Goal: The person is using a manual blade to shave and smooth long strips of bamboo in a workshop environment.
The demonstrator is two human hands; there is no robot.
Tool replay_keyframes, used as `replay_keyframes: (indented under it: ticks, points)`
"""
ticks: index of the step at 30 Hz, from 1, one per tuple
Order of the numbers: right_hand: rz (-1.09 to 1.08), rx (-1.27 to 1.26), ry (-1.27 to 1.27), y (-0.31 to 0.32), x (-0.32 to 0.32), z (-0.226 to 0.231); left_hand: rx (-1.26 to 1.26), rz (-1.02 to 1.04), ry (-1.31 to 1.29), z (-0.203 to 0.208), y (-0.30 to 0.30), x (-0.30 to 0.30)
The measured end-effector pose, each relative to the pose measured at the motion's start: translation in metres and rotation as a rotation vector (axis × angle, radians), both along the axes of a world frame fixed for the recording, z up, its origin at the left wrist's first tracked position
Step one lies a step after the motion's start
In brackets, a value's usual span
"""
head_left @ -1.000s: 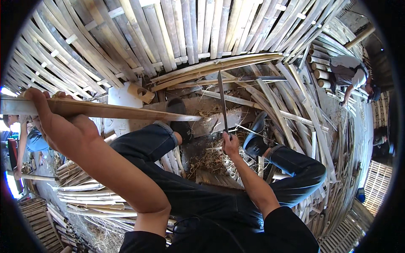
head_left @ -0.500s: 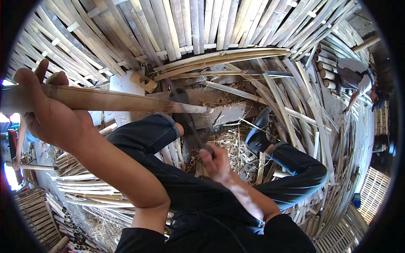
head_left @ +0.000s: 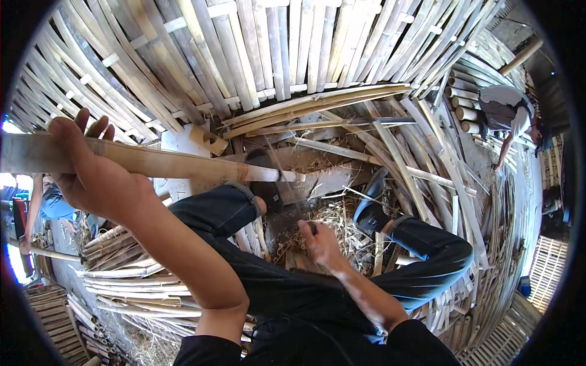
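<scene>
- Bamboo-slat wall (head_left: 247,49): flat, weathered lengths tied by pale crosspieces.
- Split-bamboo pile (head_left: 448,152): long, jumbled, edging the right shoe (head_left: 369,215).
- Shavings (head_left: 332,213): curled, stringy.
- Bamboo strip (head_left: 171,161): slants from the left edge, its free end jutting between the shoes.
- Left hand (head_left: 101,183): grips the strip, thumb over.
- Knife (head_left: 313,228): blurred blade crosses the strip's tip; contact unclear.
- Right hand (head_left: 323,246): closed round the knife's handle.

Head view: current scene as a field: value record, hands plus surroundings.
left hand: grips a bamboo strip
right hand: closed on a dark handle
blade: blurred; contact with bamboo strip cannot be told
top of view: slatted bamboo panel
debris: loose shavings
others: person bending at right; another partly visible at left
</scene>
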State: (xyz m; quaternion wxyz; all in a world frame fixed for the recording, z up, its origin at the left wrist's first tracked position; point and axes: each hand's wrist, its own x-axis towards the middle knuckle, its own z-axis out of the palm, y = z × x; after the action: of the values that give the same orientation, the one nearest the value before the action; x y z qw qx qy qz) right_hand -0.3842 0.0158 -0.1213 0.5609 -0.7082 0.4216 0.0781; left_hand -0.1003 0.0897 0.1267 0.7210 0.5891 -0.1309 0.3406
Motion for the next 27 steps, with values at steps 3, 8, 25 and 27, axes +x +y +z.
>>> replay_keyframes:
  ticks: [3,8,25,27]
  points:
    - [-0.016,-0.073,-0.209,0.033,0.015,0.054,-0.004,0.002,-0.017,0.002,-0.001,0.003]
    - [0.180,-0.364,-0.593,0.030,0.024,0.102,-0.139,-0.016,0.053,0.004,-0.001,0.009]
    - [0.166,-0.406,-0.405,0.003,-0.072,0.036,-0.072,-0.025,0.082,0.005,0.000,0.005]
    - [0.139,-0.380,-0.404,0.003,-0.078,0.038,-0.080,-0.034,0.067,0.004,0.003,0.007]
